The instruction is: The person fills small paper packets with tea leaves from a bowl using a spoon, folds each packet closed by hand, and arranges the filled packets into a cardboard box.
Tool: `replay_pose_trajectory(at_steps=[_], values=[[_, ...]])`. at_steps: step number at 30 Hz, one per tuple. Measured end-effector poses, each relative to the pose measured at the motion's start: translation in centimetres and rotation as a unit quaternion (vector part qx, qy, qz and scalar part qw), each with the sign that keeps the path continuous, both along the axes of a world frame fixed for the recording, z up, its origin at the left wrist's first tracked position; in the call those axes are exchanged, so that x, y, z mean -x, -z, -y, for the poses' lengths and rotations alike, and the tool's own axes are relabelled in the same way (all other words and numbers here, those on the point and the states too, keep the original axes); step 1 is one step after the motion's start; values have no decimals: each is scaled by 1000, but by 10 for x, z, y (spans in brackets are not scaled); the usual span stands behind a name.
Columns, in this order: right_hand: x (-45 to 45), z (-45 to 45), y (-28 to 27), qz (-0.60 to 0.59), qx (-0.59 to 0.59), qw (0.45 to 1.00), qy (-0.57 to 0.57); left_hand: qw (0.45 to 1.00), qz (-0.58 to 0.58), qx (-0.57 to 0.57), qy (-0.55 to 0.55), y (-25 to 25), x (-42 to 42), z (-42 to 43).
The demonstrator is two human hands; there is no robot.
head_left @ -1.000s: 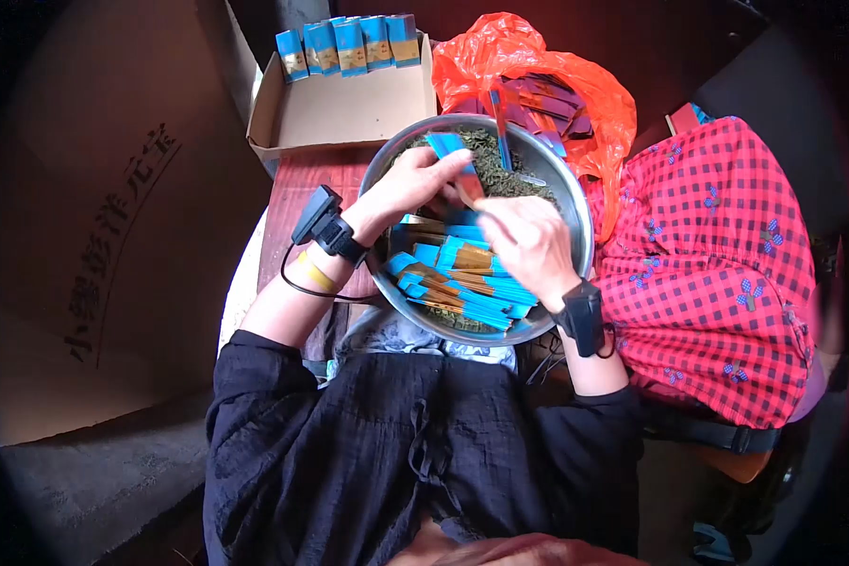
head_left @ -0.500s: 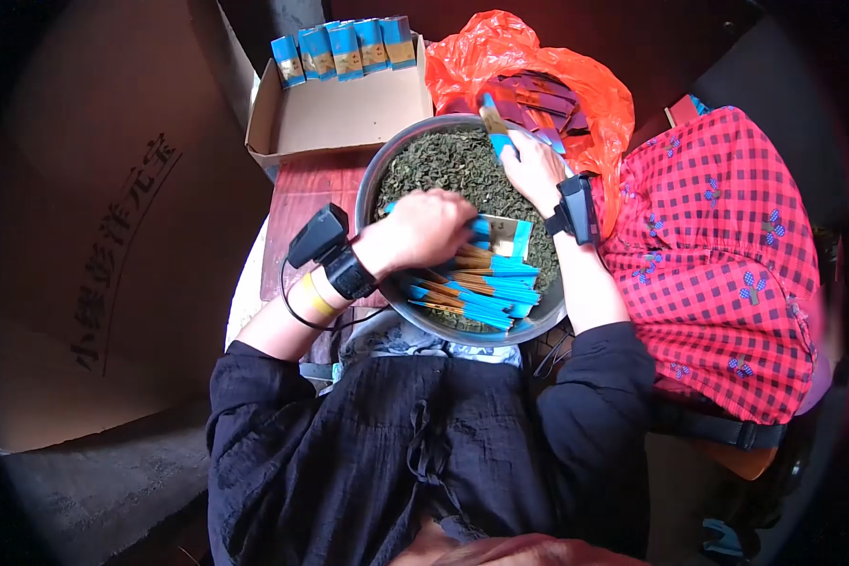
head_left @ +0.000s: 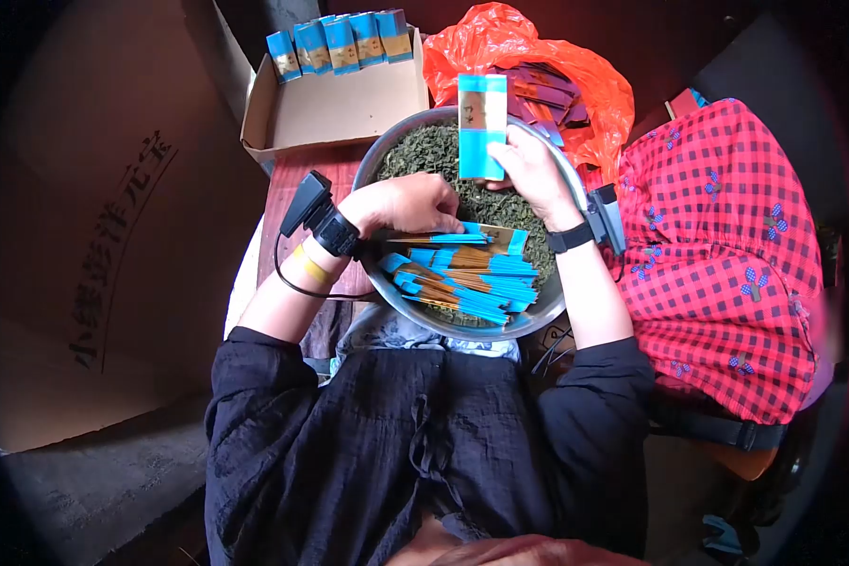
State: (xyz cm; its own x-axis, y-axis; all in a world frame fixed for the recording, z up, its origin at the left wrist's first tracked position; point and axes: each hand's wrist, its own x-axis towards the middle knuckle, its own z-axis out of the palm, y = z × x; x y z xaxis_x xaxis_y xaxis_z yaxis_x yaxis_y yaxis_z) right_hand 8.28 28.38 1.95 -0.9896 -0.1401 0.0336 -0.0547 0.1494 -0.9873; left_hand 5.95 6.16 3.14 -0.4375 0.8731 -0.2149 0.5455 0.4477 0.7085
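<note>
Right fingers (head_left: pixel 511 158) pinch a blue-gold packet (head_left: pixel 482 118); curled left fingers (head_left: pixel 450 219) touch piled packets (head_left: pixel 472 262).

in the right hand (head_left: pixel 536 177), a bright blue packet (head_left: pixel 481 156) with a gold-brown band; past that hand, an orange-red bag (head_left: pixel 491 36); to that hand's right, pinkish-red cloth (head_left: pixel 703 245), black-checked with blue flowers. below the left hand (head_left: pixel 417 203), blue-and-gold packets (head_left: pixel 476 281); beyond it, dark green leaf bits (head_left: pixel 423 153).

Shadow surrounds the reddish wooden table (head_left: pixel 325 158), with grey floor (head_left: pixel 104 481) at lower left.
</note>
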Motion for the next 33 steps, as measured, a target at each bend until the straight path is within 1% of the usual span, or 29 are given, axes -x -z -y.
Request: replay_pose_trajectory(at_steps=[1,3,4,5,7,8,9,11,12,13,15,16,17,19,20,21,24,25,27,28,29,30,31,32,33], values=[[-4,3,0,-1,1,1000,-1,1000,-1,1,-1,0,0,1],[-8,9,0,45,-22,999,-20,998,-33,-3,-48,-3,-2,5],[-12,10,0,75,0,997,-32,994,-29,-31,-102,-7,-3,7],[-16,12,-2,76,0,997,-35,989,1,-61,-133,-4,1,9],[-22,17,-5,88,7,995,-50,964,28,-144,-224,0,4,8],[-19,16,4,59,-16,996,-58,950,-12,-220,-220,11,9,7],[-20,17,4,60,-17,996,-60,950,-11,-220,-222,11,8,5],[-21,19,-1,76,-90,984,-131,935,45,-268,-227,8,8,1],[-21,21,2,87,-49,985,-139,928,100,-286,-217,9,8,-2],[-22,20,1,86,-52,985,-140,927,99,-288,-217,9,9,-5],[-23,21,1,57,-29,981,-182,881,146,-396,-216,8,9,-7],[-23,20,-3,59,-41,979,-192,891,142,-371,-222,4,12,-4],[-22,18,-7,60,-40,978,-194,890,142,-371,-224,2,12,-2],[-19,14,-18,18,-74,980,-185,872,104,-442,-182,-5,12,0],[-18,12,-28,20,-91,983,-158,872,103,-442,-183,-6,12,1],[-15,8,-31,-9,-101,986,-134,871,103,-440,-191,-6,13,2],[-1,4,-36,-78,-71,991,-87,864,97,-443,-217,-5,15,1],[2,9,-37,-88,-50,994,-43,865,96,-442,-215,-4,16,1],[11,18,-38,-133,5,991,-18,903,65,-371,-207,-3,18,1],[13,22,-37,-133,6,991,-15,905,74,-376,-186,3,22,-1],[14,26,-35,-124,50,991,-23,905,74,-375,-185,7,21,-3],[17,31,-35,-115,94,988,-33,880,85,-416,-214,7,17,-7],[11,39,-38,-104,60,993,5,851,94,-456,-242,6,15,-10],[13,40,-28,-98,67,993,-24,816,115,-495,-276,9,17,-13],[14,43,-22,-91,73,992,-54,781,142,-528,-302,1,15,-14]])
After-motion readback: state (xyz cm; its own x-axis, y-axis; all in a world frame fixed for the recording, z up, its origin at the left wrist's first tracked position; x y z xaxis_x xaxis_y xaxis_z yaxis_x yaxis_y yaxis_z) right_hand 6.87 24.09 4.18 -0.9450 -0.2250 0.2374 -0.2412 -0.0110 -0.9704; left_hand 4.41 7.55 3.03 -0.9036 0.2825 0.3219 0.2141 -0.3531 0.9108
